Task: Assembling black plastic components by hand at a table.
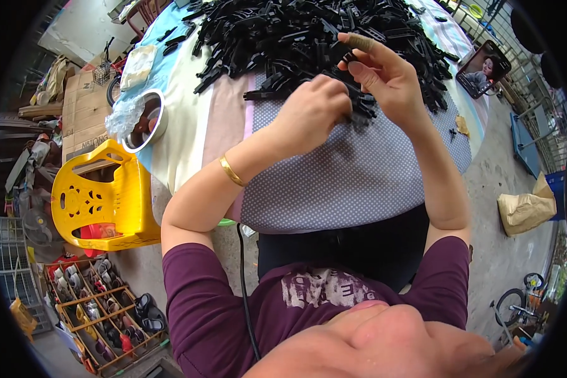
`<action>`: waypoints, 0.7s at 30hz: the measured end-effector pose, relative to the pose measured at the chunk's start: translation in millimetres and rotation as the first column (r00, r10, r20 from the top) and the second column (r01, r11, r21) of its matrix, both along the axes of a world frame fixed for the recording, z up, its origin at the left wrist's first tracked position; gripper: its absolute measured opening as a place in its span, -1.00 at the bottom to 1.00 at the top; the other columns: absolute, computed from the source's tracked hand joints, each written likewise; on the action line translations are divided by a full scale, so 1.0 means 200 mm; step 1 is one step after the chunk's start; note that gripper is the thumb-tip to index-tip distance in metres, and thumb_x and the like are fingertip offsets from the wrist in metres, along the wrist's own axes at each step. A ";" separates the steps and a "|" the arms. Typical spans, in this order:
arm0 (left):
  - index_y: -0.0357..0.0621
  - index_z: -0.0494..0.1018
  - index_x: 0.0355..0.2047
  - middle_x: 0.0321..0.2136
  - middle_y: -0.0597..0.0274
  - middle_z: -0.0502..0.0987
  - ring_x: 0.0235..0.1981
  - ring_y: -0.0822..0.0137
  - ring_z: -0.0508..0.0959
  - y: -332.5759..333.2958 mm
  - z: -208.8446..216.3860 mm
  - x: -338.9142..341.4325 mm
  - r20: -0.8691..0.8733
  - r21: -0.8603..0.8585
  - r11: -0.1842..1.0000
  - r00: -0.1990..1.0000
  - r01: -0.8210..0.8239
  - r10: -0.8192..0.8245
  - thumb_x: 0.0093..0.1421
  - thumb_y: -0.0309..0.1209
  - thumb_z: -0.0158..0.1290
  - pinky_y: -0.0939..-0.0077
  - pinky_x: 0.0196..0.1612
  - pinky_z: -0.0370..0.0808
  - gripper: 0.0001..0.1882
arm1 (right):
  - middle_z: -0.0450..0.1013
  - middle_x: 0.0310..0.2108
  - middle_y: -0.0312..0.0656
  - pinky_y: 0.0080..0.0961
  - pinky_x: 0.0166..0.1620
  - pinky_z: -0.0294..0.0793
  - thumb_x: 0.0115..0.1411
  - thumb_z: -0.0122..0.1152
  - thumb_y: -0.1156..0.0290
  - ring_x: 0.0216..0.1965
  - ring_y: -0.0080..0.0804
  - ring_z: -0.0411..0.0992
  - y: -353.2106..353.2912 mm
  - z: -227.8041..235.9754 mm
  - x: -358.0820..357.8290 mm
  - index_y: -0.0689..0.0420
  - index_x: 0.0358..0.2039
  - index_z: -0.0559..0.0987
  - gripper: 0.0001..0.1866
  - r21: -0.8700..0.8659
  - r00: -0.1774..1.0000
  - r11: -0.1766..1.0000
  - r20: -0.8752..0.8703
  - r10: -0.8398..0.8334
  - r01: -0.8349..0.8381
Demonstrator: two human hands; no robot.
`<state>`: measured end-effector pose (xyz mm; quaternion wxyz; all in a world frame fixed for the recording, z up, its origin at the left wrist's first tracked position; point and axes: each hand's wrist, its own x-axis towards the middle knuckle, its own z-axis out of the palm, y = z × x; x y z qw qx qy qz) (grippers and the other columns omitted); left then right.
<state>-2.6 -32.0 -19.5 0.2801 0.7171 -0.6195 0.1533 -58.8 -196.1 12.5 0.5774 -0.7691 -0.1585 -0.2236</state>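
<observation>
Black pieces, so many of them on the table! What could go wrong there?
The right hand seems to pinch a small black piece; if it slipped into the pile of black pieces, it might be hard to find again. The white bowl sits at the left edge of the table, so a bump might tip it off. The phone near the right edge might get knocked down too.
</observation>
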 end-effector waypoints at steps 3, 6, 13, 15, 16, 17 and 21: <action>-0.26 0.42 -0.37 -0.49 0.21 0.50 -0.43 0.31 0.53 0.01 0.04 0.02 -0.659 -0.182 0.971 0.752 -0.155 -0.004 0.00 -0.64 0.06 0.49 -0.35 0.47 -0.85 | 0.52 -0.34 -0.29 -0.71 -0.39 0.37 0.08 0.20 0.55 -0.44 -0.62 0.36 -0.02 0.01 -0.03 0.23 -0.10 0.51 -0.67 -0.146 0.957 0.989 0.290 0.021 0.023; -0.33 0.40 -0.33 -0.48 0.24 0.51 -0.48 0.51 0.51 0.05 0.09 0.10 -0.914 -0.201 0.958 0.391 -0.204 -0.109 0.12 -0.59 -0.03 0.66 -0.40 0.48 -0.90 | 0.52 -0.38 -0.22 -0.60 -0.39 0.38 0.00 0.24 0.56 -0.44 -0.51 0.39 -0.02 0.06 -0.04 0.24 -0.20 0.57 -0.71 -0.436 0.919 0.890 0.389 0.055 0.131; -0.30 0.45 -0.29 -0.52 0.29 0.49 -0.58 0.53 0.47 0.06 0.12 0.10 -0.995 -0.076 0.970 -0.039 -0.230 -0.088 0.23 -0.37 -0.05 0.74 -0.54 0.40 -0.78 | 0.45 -0.53 -0.21 -0.51 -0.41 0.40 -0.02 0.27 0.47 -0.48 -0.35 0.38 -0.01 -0.02 -0.01 0.19 -0.28 0.59 -0.76 -0.599 0.932 0.766 0.363 0.001 0.233; -0.31 0.48 -0.25 -0.55 0.31 0.49 -0.60 0.57 0.44 0.06 0.12 0.10 -0.994 -0.064 0.960 -0.070 -0.272 -0.086 0.20 -0.34 0.02 0.77 -0.58 0.34 -0.75 | 0.45 -0.53 -0.22 -0.50 -0.42 0.40 -0.02 0.26 0.45 -0.49 -0.35 0.38 -0.02 -0.02 -0.01 0.19 -0.29 0.59 -0.77 -0.620 0.933 0.742 0.360 -0.019 0.255; -0.31 0.48 -0.25 -0.55 0.31 0.49 -0.60 0.57 0.44 0.07 0.13 0.11 -0.994 -0.064 0.960 -0.069 -0.272 -0.086 0.20 -0.34 0.02 0.77 -0.58 0.34 -0.75 | 0.44 -0.54 -0.22 -0.50 -0.42 0.40 -0.01 0.26 0.44 -0.49 -0.36 0.38 -0.02 -0.02 0.00 0.19 -0.29 0.59 -0.77 -0.636 0.930 0.720 0.366 -0.034 0.276; -0.31 0.49 -0.23 -0.55 0.31 0.50 -0.61 0.59 0.42 0.08 0.13 0.12 -0.986 -0.047 0.985 0.163 -0.166 -0.019 0.16 -0.36 0.07 0.77 -0.58 0.34 -0.74 | 0.44 -0.54 -0.22 -0.50 -0.43 0.39 -0.01 0.26 0.43 -0.49 -0.36 0.38 -0.02 -0.02 0.00 0.20 -0.29 0.58 -0.77 -0.651 0.927 0.698 0.372 -0.048 0.297; -0.31 0.51 -0.20 -0.55 0.29 0.53 -0.61 0.61 0.39 0.08 0.18 0.07 -0.816 0.024 0.983 0.564 -0.180 0.123 0.03 -0.44 0.19 0.73 -0.55 0.34 -0.69 | 0.44 -0.55 -0.24 -0.51 -0.44 0.40 -0.02 0.26 0.43 -0.49 -0.38 0.37 -0.01 -0.04 0.00 0.20 -0.29 0.58 -0.76 -0.640 0.912 0.699 0.407 -0.043 0.319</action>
